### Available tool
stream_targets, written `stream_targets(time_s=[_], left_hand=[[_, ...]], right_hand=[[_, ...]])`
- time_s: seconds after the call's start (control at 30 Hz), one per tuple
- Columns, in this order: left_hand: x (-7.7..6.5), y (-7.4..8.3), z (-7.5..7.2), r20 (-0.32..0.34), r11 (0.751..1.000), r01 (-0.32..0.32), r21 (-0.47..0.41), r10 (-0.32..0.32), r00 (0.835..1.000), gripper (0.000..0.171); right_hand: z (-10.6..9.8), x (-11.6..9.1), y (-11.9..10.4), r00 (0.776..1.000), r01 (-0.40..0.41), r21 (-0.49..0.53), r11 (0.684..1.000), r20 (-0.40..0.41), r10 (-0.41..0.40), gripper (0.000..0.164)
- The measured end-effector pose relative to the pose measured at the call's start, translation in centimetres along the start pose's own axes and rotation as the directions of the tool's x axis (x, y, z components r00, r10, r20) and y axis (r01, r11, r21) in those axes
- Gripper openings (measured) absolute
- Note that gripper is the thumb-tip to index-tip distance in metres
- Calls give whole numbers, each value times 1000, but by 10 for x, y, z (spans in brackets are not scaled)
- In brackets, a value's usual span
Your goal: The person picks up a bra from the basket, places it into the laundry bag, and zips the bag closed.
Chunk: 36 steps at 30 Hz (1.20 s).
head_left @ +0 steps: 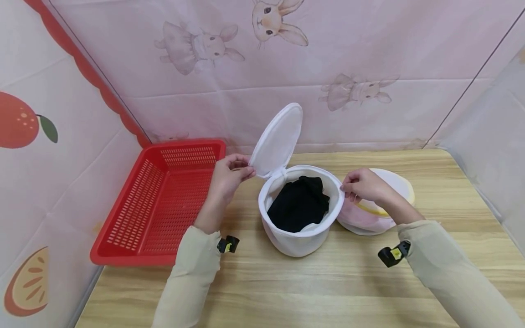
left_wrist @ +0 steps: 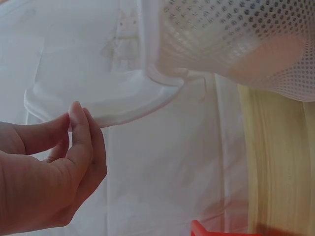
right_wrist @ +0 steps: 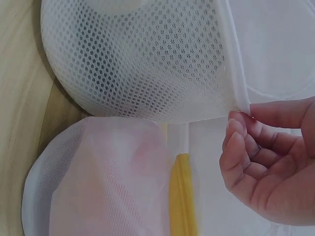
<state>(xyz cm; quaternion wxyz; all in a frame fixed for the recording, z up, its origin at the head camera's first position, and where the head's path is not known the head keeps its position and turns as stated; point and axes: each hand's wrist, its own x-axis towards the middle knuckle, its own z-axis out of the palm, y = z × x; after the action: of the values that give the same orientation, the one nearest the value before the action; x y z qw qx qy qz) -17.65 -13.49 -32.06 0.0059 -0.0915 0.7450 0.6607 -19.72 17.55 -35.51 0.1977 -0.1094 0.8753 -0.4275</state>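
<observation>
A white mesh laundry bag [head_left: 295, 243] stands upright on the table, its round lid [head_left: 276, 141] raised at the upper left. Inside it lies a bunched black cloth [head_left: 299, 205]. My left hand [head_left: 229, 177] pinches the edge of the lid between thumb and fingers, as the left wrist view also shows. On the other side, my right hand [head_left: 367, 187] pinches the bag's rim. In the right wrist view the thumb and forefinger of the right hand [right_wrist: 268, 157] meet at that rim, and dark cloth shows through the mesh.
A red plastic basket [head_left: 149, 260] sits at the left of the wooden table [head_left: 262, 291]. Just right of the white bag, partly behind my right hand, lies a second bag [head_left: 365, 221], pink and white with a yellow edge. Printed walls enclose the back and sides.
</observation>
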Motion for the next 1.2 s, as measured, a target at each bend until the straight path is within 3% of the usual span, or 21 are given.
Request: stream_targets(time_s=[0.3, 0.6, 0.83, 1.2], left_hand=[[-16, 0, -1, 87, 998, -34, -54, 38, 995, 15], [-26, -5, -1, 154, 995, -55, 79, 42, 987, 12], [-28, -12, -2, 228, 972, -113, 207, 64, 972, 10], [-28, -15, -4, 309, 923, -86, 374, -36, 950, 13]], right_hand=[[-1, 2, 0, 1000, -20, 69, 997, 15, 19, 14], [-1, 2, 3, 1000, -3, 101, 995, 14, 1, 14], [-1, 3, 5, 1000, 9, 86, 996, 12, -10, 14], [0, 2, 1, 1000, -17, 88, 996, 13, 15, 13]])
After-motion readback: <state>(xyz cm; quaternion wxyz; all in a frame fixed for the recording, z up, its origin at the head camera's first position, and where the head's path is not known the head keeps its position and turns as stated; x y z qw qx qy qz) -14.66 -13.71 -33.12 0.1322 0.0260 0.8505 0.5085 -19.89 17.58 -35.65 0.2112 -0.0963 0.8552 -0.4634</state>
